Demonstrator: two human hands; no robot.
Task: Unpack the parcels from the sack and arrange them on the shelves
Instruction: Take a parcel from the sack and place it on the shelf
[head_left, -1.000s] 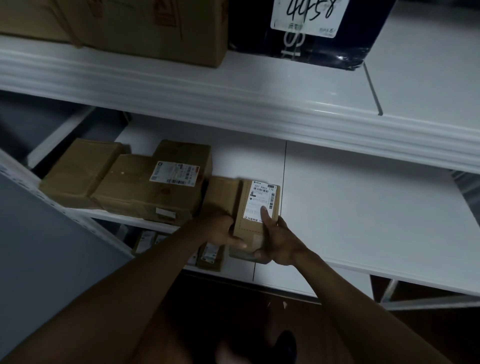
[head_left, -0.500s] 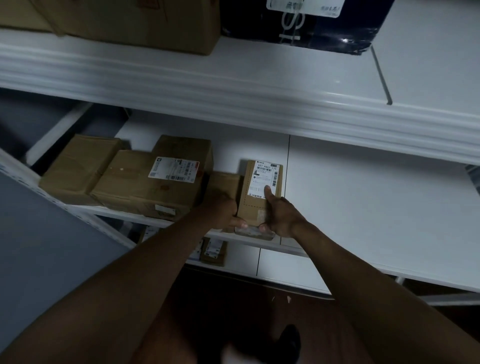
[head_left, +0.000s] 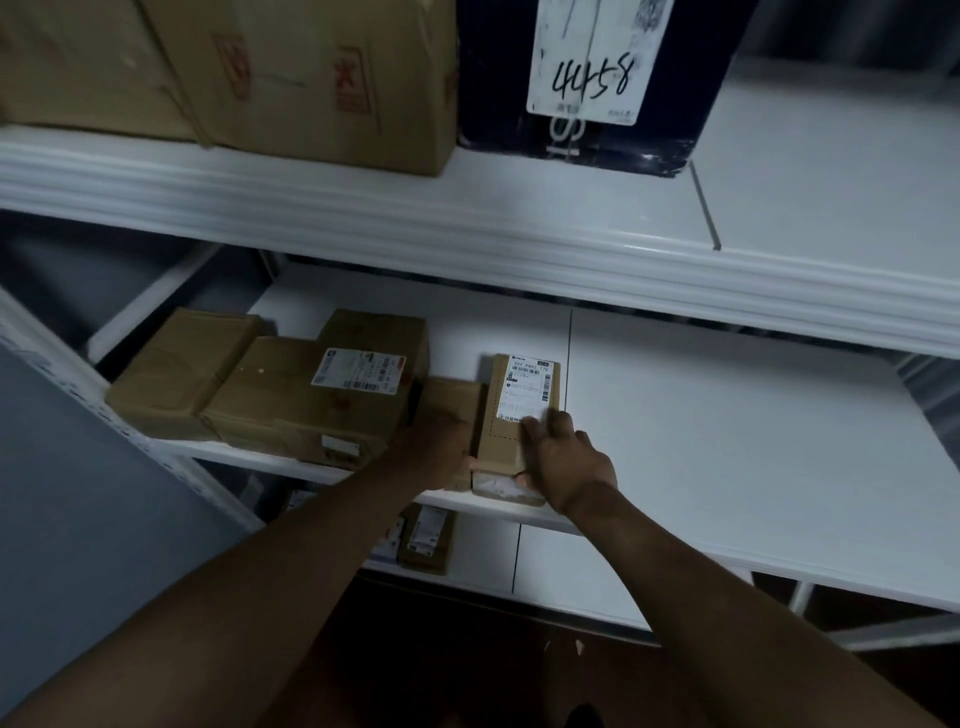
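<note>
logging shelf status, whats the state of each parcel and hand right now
narrow labelled parcel: lying flat on the middle shelf, label up
right hand: resting on that parcel's near end, blurred
left hand: against the small brown box beside it
large labelled box: flat on the shelf, sealed
plain box: leftmost, sealed
dark parcel: upper shelf, label marked 4458

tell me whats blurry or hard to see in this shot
Head view: dim overall; the right hand is motion-blurred at its fingers on the parcel, whose label print is too small to read; wide-angle bends the upper shelf edge; the floor below is nearly black.
</note>
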